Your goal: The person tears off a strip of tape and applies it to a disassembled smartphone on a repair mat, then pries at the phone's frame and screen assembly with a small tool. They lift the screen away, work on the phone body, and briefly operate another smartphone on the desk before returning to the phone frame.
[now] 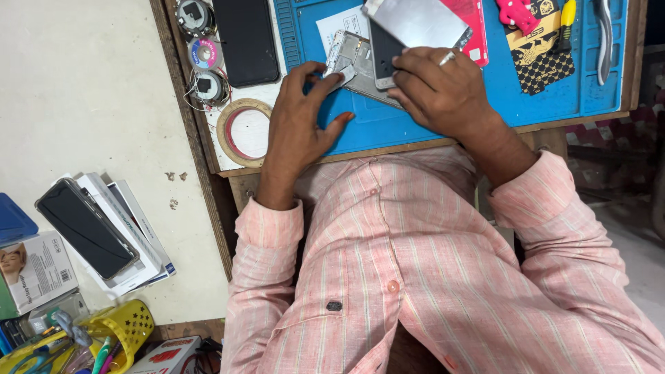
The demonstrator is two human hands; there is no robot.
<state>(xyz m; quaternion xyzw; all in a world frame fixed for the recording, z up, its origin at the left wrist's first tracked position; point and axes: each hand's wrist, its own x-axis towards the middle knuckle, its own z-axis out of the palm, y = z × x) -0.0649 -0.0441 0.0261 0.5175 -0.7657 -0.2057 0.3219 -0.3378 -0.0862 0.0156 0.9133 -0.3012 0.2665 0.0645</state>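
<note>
**Inspector:** Starting nearest the camera, what is showing?

**Assistant:** A pink striped shirt (415, 277) is filling the lower frame, sleeves rolled to the forearms. Low at the left, a yellow perforated holder (128, 329) is standing with pens and scissors in it, and a dark phone (86, 228) is lying face up on a stack of white boxes (135, 239).

**Inspector:** And the hands?

**Assistant:** The left hand (298, 114) is resting on the blue work mat (429, 118), thumb spread out on the mat, fingers curled narrow, fingertips pressing a small silver plate (341, 75) at the corner of the opened phone frame (353, 59). The right hand (440, 86) is lying over the frame's right side, fingers bent and closed down on a dark phone body (383, 55), with a thin metal tool (448, 57) sticking out between the fingers.

**Inspector:** Where is the frame sitting?

**Assistant:** It is lying flat on the mat between the two hands, partly on a white paper sheet (339, 21). A grey metal panel (415, 21) is overlapping the dark body just beyond the right hand.

**Inspector:** Farther out?

**Assistant:** A tape ring (232, 111) is lying beside the left wrist on the wooden bench (208, 149). Beyond it, wire spools (201, 52) and a black slab (246, 38) are lying. At the far right, a red toy-like piece (516, 12), a patterned black-and-gold card (544, 59) and metal tweezers (603, 38) are resting on the mat.
</note>
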